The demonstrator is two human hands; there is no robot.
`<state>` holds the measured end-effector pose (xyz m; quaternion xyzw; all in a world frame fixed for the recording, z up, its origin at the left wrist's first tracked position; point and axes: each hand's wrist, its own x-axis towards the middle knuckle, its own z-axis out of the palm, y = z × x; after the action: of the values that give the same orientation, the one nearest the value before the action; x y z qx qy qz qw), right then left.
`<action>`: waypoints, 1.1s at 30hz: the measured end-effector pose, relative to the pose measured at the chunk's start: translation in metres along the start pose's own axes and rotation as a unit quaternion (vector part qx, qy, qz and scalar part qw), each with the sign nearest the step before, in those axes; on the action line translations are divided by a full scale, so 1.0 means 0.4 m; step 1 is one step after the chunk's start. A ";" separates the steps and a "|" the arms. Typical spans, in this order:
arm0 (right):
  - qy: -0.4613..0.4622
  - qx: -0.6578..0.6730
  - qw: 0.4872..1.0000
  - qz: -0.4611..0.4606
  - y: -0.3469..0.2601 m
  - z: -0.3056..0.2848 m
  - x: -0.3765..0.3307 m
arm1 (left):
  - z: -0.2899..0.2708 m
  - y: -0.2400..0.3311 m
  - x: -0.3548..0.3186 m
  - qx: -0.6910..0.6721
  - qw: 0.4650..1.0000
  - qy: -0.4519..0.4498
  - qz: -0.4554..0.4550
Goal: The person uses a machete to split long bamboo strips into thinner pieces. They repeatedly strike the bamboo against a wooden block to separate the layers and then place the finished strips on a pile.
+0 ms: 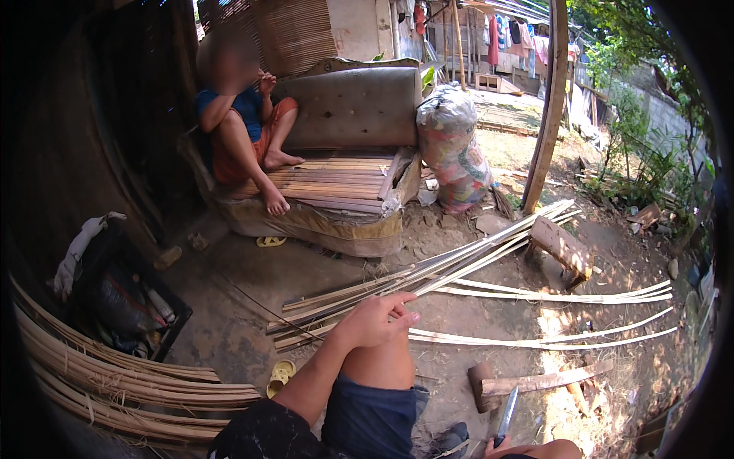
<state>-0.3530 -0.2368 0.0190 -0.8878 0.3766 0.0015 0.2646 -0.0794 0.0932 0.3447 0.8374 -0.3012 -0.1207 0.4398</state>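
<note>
A knife (pixel 505 415) is being held upright in the right hand (pixel 493 446) at the lower edge; only the top of that hand shows, and it appears to be closed about the handle. The left hand (pixel 378 320) is resting on the raised knee, fingers loosely curled and pointing right, gripping nothing.

The strips (pixel 428 279) are lying on the dirt just beyond the knee, fanned in a bundle. Their long axis is running from lower left to upper right, the far ends being propped on a wooden block (pixel 562 246). A few curved strips (pixel 550 294) are lying nearly level to the right.

For splitting, one strip is probably best drawn clear by its near end, and the blade kept pointed away from the knee.
</note>
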 end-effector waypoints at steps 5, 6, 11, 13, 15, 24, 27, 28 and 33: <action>0.005 0.001 1.000 0.005 0.006 -0.003 -0.009 | -0.045 0.077 0.055 0.130 0.978 0.117 0.112; 0.008 0.001 1.000 0.008 0.010 -0.005 -0.008 | -0.058 0.107 0.073 0.161 0.968 0.145 0.128; 0.011 0.007 1.000 0.008 0.010 0.001 -0.013 | -0.109 0.229 0.150 0.262 0.879 0.263 0.299; 0.016 0.005 1.000 0.009 0.017 -0.003 -0.013 | -0.095 0.276 0.174 0.306 0.844 0.281 0.340; 0.019 0.003 1.000 0.011 0.022 -0.004 -0.013 | -0.066 0.314 0.182 0.355 0.801 0.292 0.384; 0.030 0.010 0.999 0.022 0.058 0.006 -0.028 | 0.044 0.332 0.211 0.388 0.649 0.267 0.597; 0.035 0.015 0.999 0.025 0.084 0.013 -0.037 | 0.053 0.311 0.219 0.387 0.627 0.269 0.621; 0.037 0.015 0.999 0.026 0.092 0.018 -0.042 | 0.052 0.302 0.224 0.391 0.629 0.284 0.609; 0.048 0.024 0.998 0.034 0.116 0.030 -0.054 | -0.007 0.281 0.237 0.398 0.704 0.295 0.509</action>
<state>-0.3970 -0.2436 -0.0086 -0.8670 0.4186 -0.0412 0.2671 -0.0480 -0.0112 0.4432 0.6466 -0.5566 0.5061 0.1262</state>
